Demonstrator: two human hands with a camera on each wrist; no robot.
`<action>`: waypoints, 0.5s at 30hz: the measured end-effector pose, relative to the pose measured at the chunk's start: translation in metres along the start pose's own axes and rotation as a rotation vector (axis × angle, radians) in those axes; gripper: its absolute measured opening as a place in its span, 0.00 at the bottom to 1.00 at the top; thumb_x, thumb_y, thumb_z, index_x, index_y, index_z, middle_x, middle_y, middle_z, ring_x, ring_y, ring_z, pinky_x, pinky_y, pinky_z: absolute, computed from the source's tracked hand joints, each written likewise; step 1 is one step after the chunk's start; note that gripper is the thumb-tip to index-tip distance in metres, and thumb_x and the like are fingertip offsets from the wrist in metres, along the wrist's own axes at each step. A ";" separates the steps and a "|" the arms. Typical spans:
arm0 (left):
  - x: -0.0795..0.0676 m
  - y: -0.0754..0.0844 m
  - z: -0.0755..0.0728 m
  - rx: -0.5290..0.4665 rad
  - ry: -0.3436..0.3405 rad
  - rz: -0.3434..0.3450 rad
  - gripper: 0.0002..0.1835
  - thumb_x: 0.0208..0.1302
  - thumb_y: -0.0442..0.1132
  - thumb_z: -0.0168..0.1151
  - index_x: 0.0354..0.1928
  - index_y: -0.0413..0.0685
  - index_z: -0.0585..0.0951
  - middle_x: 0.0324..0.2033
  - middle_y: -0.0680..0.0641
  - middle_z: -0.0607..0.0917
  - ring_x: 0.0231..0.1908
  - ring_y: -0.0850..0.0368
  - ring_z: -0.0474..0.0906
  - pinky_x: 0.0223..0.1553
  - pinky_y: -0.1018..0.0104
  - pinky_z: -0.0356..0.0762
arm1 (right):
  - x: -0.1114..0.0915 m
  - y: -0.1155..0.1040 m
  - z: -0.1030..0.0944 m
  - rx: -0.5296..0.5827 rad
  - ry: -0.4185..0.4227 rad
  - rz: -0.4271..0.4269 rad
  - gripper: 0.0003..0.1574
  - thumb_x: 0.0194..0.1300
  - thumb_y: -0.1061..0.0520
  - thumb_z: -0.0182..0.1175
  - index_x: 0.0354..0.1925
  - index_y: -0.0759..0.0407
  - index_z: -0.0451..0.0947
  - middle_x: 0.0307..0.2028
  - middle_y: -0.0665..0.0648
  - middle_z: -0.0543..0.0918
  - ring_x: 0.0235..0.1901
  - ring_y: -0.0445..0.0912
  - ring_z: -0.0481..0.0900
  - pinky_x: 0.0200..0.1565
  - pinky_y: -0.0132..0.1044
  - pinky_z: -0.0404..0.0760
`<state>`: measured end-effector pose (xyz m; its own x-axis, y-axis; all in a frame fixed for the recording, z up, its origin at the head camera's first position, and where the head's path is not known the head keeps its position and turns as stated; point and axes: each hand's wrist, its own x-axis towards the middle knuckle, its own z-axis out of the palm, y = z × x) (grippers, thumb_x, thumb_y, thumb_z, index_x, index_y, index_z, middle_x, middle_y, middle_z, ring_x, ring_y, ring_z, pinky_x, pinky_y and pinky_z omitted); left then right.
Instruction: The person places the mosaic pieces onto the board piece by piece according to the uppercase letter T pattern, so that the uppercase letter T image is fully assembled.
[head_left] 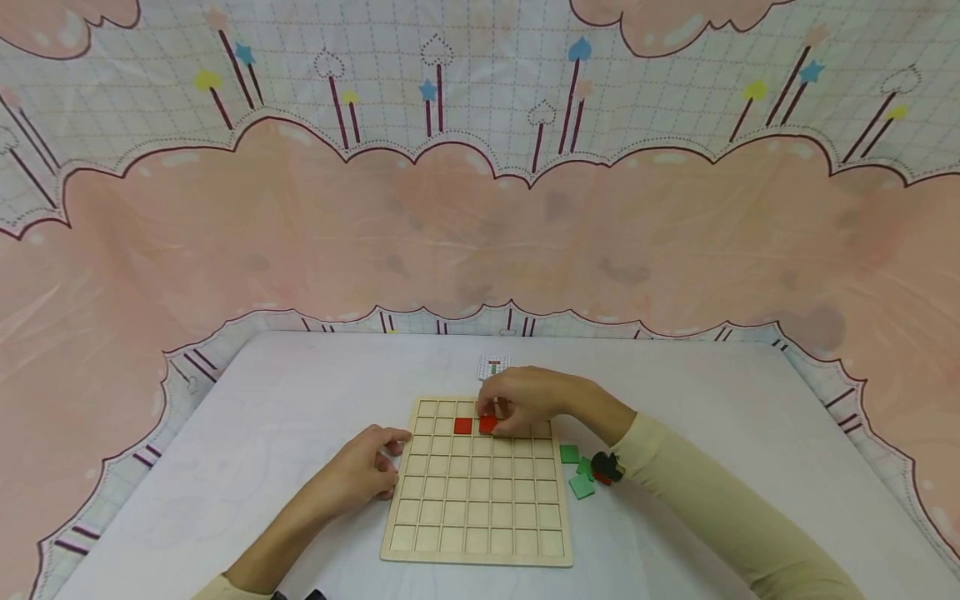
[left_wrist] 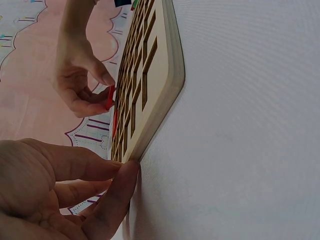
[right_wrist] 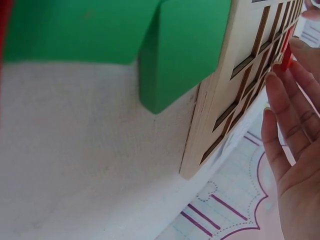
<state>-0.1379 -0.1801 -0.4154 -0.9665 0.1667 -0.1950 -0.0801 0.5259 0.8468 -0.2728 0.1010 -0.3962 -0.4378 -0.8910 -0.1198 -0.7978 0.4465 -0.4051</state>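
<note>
A square wooden grid board (head_left: 453, 537) lies flat, its cells bare except near the far edge. One red tile (head_left: 462, 426) sits in a cell there. Just right of it, my right hand (head_left: 525, 396) pinches a second red tile (head_left: 487, 425) between thumb and fingers; the left wrist view shows this tile (left_wrist: 110, 97) tilted on edge close over the board. My left hand (head_left: 363, 467) rests at the board's left edge, thumb and index fingertips touching its side, nothing else held. Green tiles (head_left: 581, 486) lie to the right of the board.
Behind the board is a small card (head_left: 494, 365) with a red and green grid pattern, partly hidden by the right hand. Another red tile (head_left: 602, 478) shows under the black wrist device (head_left: 607, 467). A patterned cloth (head_left: 480, 233) hangs behind the white table (head_left: 300, 375).
</note>
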 end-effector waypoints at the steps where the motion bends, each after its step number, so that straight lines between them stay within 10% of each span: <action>1: 0.000 0.000 0.000 0.001 0.000 -0.002 0.33 0.52 0.15 0.56 0.65 0.31 0.74 0.47 0.42 0.73 0.36 0.52 0.72 0.25 0.65 0.82 | 0.000 0.000 0.000 0.002 -0.001 0.000 0.16 0.65 0.50 0.69 0.51 0.49 0.83 0.39 0.42 0.81 0.38 0.38 0.79 0.41 0.28 0.80; 15: 0.000 0.000 0.000 0.000 -0.002 0.011 0.33 0.52 0.15 0.57 0.65 0.31 0.74 0.47 0.42 0.73 0.36 0.52 0.72 0.25 0.64 0.82 | 0.007 -0.002 0.000 -0.039 -0.012 -0.013 0.15 0.65 0.49 0.69 0.50 0.49 0.83 0.39 0.43 0.79 0.37 0.37 0.77 0.40 0.28 0.79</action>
<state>-0.1377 -0.1803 -0.4153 -0.9670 0.1737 -0.1865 -0.0694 0.5244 0.8487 -0.2742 0.0934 -0.3964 -0.4223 -0.8978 -0.1252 -0.8193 0.4371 -0.3712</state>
